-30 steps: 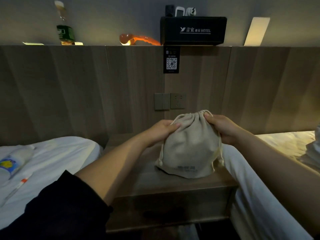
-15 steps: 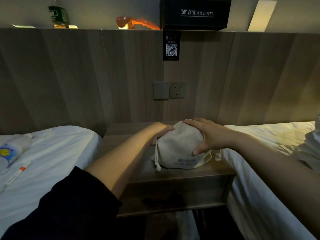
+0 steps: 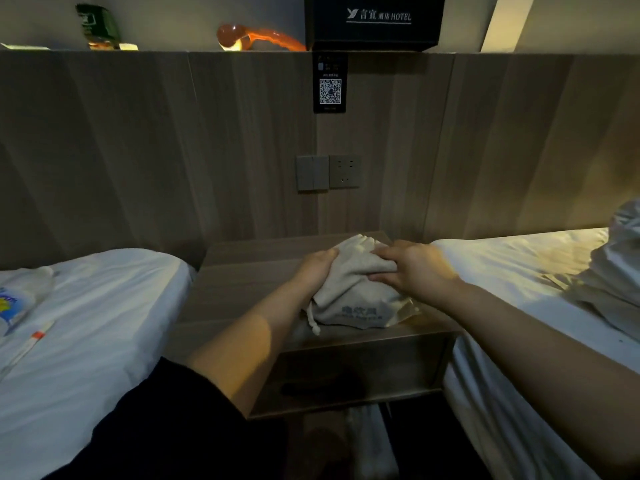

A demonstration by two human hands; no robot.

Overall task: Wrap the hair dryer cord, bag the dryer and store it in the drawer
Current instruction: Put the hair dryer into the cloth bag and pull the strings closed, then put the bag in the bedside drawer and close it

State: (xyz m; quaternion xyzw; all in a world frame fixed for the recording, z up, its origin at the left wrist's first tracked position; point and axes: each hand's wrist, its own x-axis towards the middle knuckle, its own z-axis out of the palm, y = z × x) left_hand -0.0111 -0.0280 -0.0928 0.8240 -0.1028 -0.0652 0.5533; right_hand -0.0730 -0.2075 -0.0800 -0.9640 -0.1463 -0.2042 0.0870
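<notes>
While the cloth bag (image 3: 351, 301) sits on the nightstand (image 3: 242, 282), left hand (image 3: 316, 269) gripping its side, right hand (image 3: 415, 270) gripping its top

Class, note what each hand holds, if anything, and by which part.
Both hold the cloth bag: left hand grips its upper left side, right hand its upper right side.
</notes>
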